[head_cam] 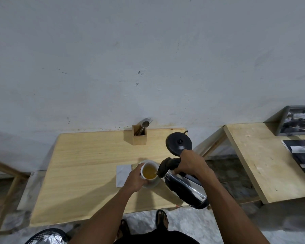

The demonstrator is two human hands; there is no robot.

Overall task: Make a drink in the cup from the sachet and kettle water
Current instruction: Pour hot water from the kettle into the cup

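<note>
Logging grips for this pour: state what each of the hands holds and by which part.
Right hand grips the kettle by its black handle, tilted toward the cup. Left hand wraps the cup's side, near its rim.

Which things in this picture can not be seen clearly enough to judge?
Head view only:
- Kettle handle: covered by the right hand.
- Cup near wall: behind the left hand.
- Saucer: mostly under the cup.
- Cutlery in the holder: too small to count.
- Bin: cut by the bottom edge.
</note>
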